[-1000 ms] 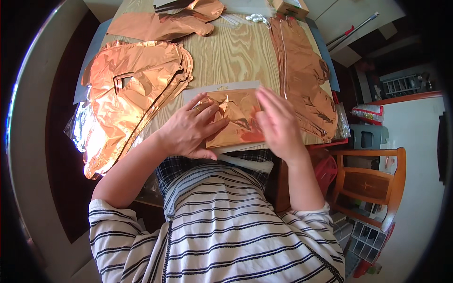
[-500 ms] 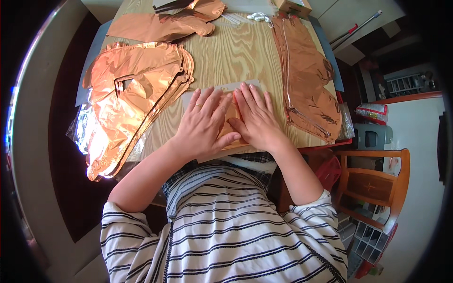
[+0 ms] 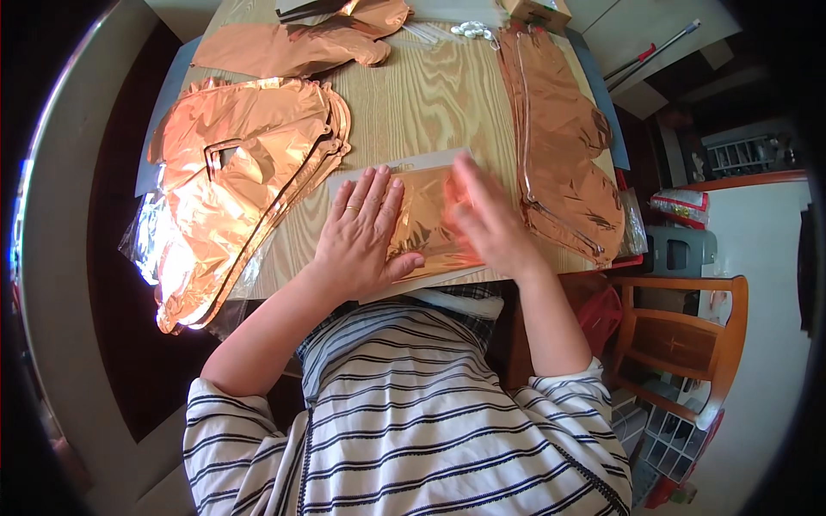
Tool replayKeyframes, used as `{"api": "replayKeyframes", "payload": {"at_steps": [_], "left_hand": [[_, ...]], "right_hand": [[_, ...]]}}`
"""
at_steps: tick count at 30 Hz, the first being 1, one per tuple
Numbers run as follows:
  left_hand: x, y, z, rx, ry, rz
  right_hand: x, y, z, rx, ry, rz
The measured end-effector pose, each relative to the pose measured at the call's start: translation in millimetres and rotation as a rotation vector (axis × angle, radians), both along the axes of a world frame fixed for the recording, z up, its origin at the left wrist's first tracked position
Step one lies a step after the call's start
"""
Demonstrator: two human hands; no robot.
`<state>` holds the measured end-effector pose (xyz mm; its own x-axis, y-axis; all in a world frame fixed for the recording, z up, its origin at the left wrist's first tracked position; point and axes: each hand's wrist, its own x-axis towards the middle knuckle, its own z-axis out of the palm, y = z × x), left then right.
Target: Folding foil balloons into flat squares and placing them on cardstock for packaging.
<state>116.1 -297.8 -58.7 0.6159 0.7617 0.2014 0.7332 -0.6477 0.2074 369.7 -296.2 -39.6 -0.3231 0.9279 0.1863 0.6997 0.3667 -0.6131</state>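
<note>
A folded copper foil balloon in a clear flat bag (image 3: 426, 225) lies at the near edge of the wooden table (image 3: 430, 95). My left hand (image 3: 361, 234), with a ring on one finger, lies flat on the bag's left part, fingers spread. My right hand (image 3: 486, 222) rests palm down on its right part and is blurred by motion. Neither hand grips anything.
A stack of flat copper foil balloons (image 3: 232, 172) lies to the left, more foil pieces at the far left (image 3: 292, 47) and along the right edge (image 3: 564, 138). A wooden chair (image 3: 680, 335) stands to the right of the table.
My right hand has slid to the right across the bag, away from my left hand. Half a second ago both hands lay side by side at its middle.
</note>
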Motion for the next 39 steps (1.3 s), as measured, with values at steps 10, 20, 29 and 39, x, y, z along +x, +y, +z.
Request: {"api": "replayKeyframes", "payload": {"at_steps": [10, 20, 29, 39], "left_hand": [[2, 0, 3, 0.013, -0.025, 0.005], [-14, 7, 18, -0.257, -0.381, -0.014], [-6, -6, 39, -0.096, -0.357, 0.117], [16, -20, -2, 0.042, -0.073, 0.171]], "right_hand": [[8, -26, 36, 0.072, 0.201, -0.098], [-23, 5, -16, 0.109, -0.405, 0.060], [-26, 7, -13, 0.112, -0.405, 0.085], [-24, 6, -13, 0.104, -0.443, 0.060]]}}
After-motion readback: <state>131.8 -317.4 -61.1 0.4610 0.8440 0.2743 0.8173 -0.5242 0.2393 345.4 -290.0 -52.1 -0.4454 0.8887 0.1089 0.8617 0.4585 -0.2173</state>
